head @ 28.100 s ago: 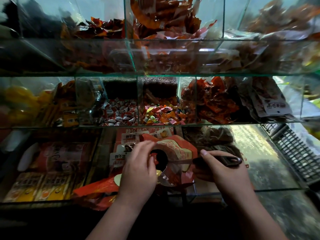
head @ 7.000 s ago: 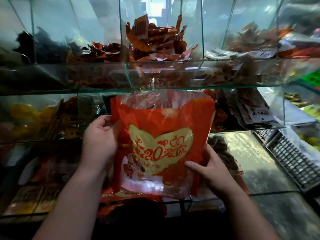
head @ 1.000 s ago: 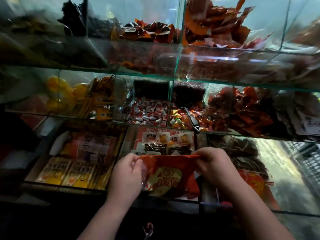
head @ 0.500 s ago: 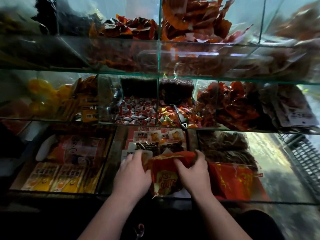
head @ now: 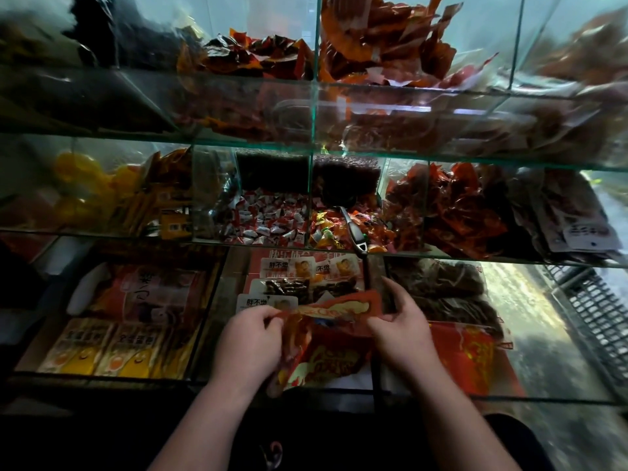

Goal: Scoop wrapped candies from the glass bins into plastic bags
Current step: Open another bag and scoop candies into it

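A red plastic bag [head: 323, 355] with a gold heart print sits low in front of the bottom glass shelf. My left hand [head: 249, 345] pinches its top edge at the left. My right hand [head: 404, 331] holds the top edge at the right, with the fingers partly spread. Above, in the middle row, a bin of mixed colourful wrapped candies [head: 339, 229] holds a scoop [head: 353, 232] whose dark handle leans toward me. Next to it on the left is a bin of red-and-white wrapped candies [head: 268, 219].
More red printed bags [head: 472, 358] lie to the right of my right hand. Glass bins of red snack packets [head: 452, 205] and yellow items [head: 85, 185] flank the candy bins. Boxed goods [head: 112, 348] fill the lower left shelf. A black wire basket [head: 594, 311] stands at the far right.
My hands have moved apart along the bag's top edge, and the right hand has shifted right with its fingers loosened. The scoop has stayed in the candy bin.
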